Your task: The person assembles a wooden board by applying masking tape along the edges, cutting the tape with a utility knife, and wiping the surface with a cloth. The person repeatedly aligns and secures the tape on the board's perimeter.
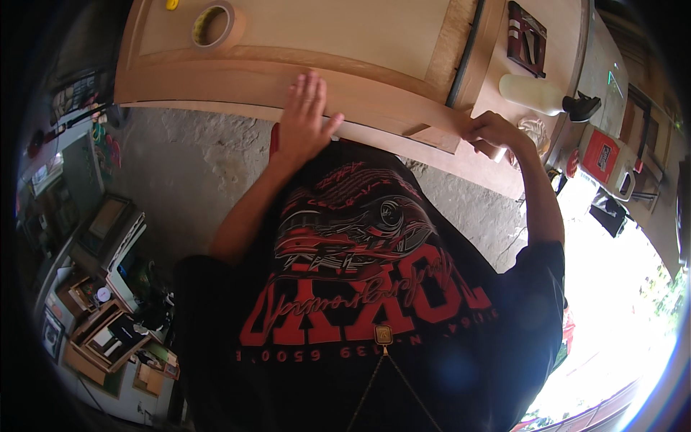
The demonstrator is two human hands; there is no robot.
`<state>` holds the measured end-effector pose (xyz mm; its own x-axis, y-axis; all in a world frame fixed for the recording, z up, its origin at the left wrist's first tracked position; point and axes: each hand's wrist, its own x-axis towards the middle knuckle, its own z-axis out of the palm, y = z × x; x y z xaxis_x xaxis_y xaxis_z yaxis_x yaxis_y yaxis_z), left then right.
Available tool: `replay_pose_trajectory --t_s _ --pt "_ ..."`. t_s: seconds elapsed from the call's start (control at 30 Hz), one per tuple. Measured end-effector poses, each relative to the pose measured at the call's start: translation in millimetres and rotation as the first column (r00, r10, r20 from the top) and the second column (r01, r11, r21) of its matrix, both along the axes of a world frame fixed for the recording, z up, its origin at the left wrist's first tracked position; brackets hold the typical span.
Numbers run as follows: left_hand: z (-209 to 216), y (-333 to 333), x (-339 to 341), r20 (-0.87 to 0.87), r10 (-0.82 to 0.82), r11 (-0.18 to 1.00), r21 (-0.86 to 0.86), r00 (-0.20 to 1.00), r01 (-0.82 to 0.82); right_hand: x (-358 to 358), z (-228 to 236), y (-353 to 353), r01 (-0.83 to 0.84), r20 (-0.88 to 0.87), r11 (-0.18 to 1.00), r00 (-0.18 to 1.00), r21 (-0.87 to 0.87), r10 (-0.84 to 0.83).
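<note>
While the fingers (308,90) of the left hand (302,122) are lying flat and close together, thumb splayed to the side, they are pressing down on the near edge of a long wooden panel (302,43) that is resting on the counter (568,43). The palm is hanging just past that edge, and the bare forearm is running back toward the person's black shirt with red print (360,288).

Further along the same near edge of the panel, the right hand (493,129) is curling its fingers inward, gripping at the panel's end corner where a thin wooden strip (432,137) is jutting out; whether something small is being pinched inside the fist cannot be told.

On the panel's far side from the left hand, a roll of tan tape (214,25) is lying flat on the wood. Beyond the panel's end, past a dark rubbery strip (466,50), a white plastic bottle with a black nozzle (547,97) is lying on its side on the counter, and a dark red framed object (525,39) is sitting just behind it. A red and white canister (604,162) is standing off the counter's end, near the right hand. Below the panel, a grey concrete floor (187,165) is showing, with stacked picture frames and boxes (108,317) well apart from the panel.
</note>
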<state>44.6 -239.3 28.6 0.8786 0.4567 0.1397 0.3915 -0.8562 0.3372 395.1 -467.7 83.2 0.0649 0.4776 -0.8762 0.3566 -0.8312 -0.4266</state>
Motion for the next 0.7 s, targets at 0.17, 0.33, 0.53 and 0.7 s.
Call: replay_pose_trajectory --t_s 0.17,0.33,0.53,0.7 --pt "9.0 -41.1 39.5 -0.003 -0.252 0.962 -0.109 0.968 0.250 -1.6 -0.2 -0.1 -0.020 0.037 1.000 0.999 -0.024 0.021" --pt "11.8 -58.9 59.6 -0.041 -0.409 0.911 -0.084 0.912 0.404 -3.5 1.7 -1.0 -0.087 0.120 0.996 0.989 0.004 0.086" --pt "9.7 -84.3 80.6 -0.039 -0.555 0.831 -0.071 0.831 0.551 -4.5 6.5 -0.5 -0.121 0.124 0.992 0.984 -0.045 0.126" --pt "6.1 -86.3 97.8 0.139 -0.530 0.817 -0.180 0.837 0.547 -4.0 13.2 -1.2 -0.089 0.047 0.996 0.995 -0.017 0.089"
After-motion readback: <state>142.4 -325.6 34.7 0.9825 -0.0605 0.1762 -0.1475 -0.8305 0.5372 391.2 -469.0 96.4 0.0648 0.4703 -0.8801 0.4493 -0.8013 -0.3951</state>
